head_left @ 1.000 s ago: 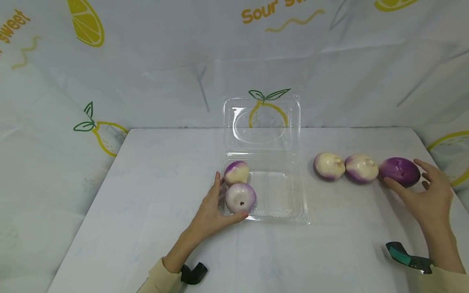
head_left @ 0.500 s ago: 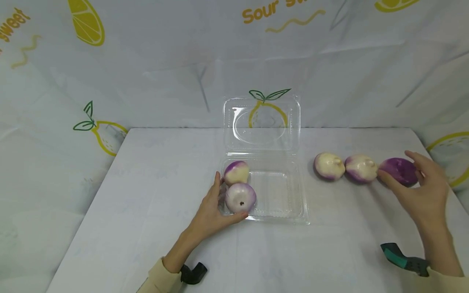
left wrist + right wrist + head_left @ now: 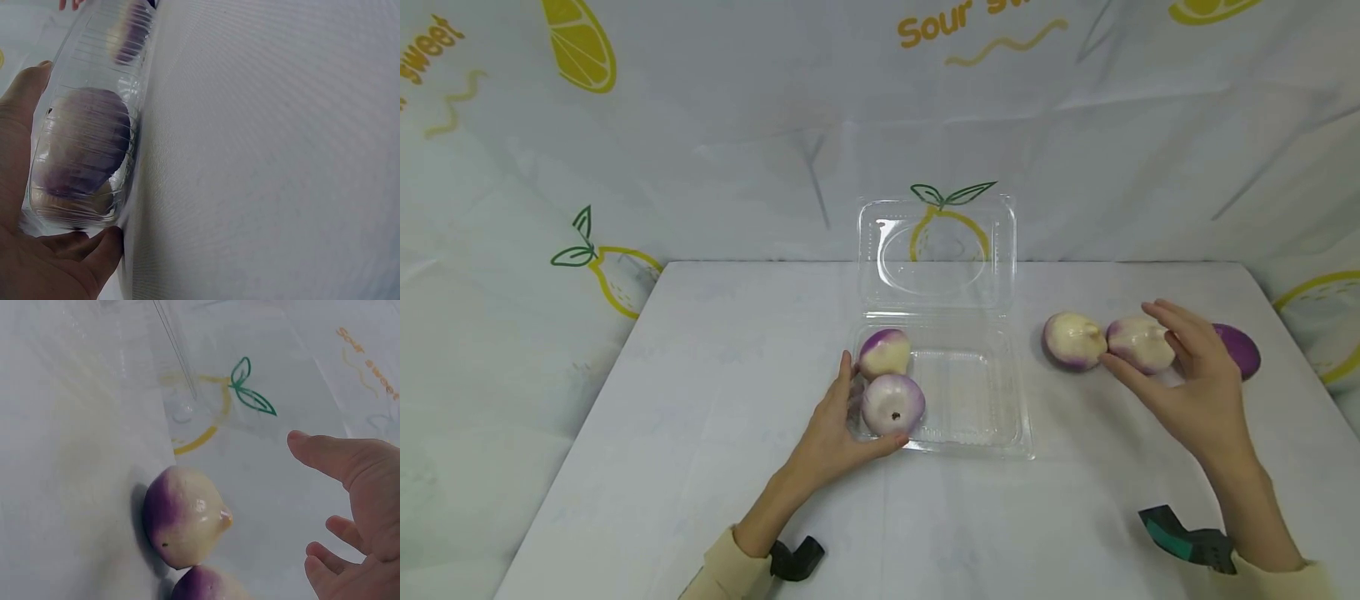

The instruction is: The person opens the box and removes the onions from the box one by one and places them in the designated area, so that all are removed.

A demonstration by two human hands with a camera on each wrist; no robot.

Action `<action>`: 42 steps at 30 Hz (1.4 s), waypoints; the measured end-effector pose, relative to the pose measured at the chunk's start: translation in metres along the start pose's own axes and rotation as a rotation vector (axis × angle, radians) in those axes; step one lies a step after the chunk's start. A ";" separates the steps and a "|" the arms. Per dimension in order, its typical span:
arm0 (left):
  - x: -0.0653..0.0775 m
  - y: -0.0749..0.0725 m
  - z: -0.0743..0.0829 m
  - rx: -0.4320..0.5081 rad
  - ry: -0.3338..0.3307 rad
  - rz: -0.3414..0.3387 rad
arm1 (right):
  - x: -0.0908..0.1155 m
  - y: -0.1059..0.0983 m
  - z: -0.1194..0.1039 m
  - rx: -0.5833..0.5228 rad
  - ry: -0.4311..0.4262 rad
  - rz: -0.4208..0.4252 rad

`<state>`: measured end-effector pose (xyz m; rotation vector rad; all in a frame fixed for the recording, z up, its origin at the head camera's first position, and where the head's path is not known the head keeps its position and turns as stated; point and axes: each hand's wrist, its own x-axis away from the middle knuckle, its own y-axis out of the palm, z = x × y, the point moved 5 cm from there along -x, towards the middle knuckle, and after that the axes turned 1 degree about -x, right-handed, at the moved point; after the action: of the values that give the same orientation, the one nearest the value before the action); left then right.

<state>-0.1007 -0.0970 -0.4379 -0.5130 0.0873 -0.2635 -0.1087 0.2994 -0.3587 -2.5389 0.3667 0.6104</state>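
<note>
A clear plastic container [image 3: 970, 400] stands with its lid raised. Two purple-and-white turnips, a rear one [image 3: 882, 353] and a front one [image 3: 892, 403], lie along its left side. My left hand [image 3: 831, 437] holds the container's front left corner, thumb at the front and fingers along the left wall. Right of the container three more turnips sit in a row: a left one [image 3: 1072, 341], a middle one [image 3: 1135, 340] and a deep purple one [image 3: 1242, 353]. Over the last two hovers my right hand [image 3: 1202, 404], fingers spread and holding nothing; it partly hides them.
The lid [image 3: 936, 250] leans upright at the back, near the lemon-print cloth [image 3: 737, 150] that hangs behind the table. White covering lies over the table [image 3: 737, 358]. Dark camera mounts show at the left wrist [image 3: 797, 558] and at the right wrist [image 3: 1187, 537].
My right hand has moved left from around the deep purple turnip to above the middle one. That turnip stays where it was. The left hand and container have not moved.
</note>
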 end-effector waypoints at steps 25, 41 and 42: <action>0.000 0.000 -0.001 -0.032 -0.012 0.014 | 0.021 0.095 -0.048 0.024 -0.140 -0.282; 0.001 -0.001 0.001 -0.023 -0.043 0.000 | 0.033 0.129 -0.061 -0.053 -0.189 -0.396; 0.001 -0.001 0.001 -0.027 -0.046 0.002 | 0.034 0.131 -0.061 -0.056 -0.195 -0.404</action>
<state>-0.0996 -0.0976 -0.4362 -0.5451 0.0467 -0.2492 -0.1059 0.1524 -0.3807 -2.4751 -0.2312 0.7050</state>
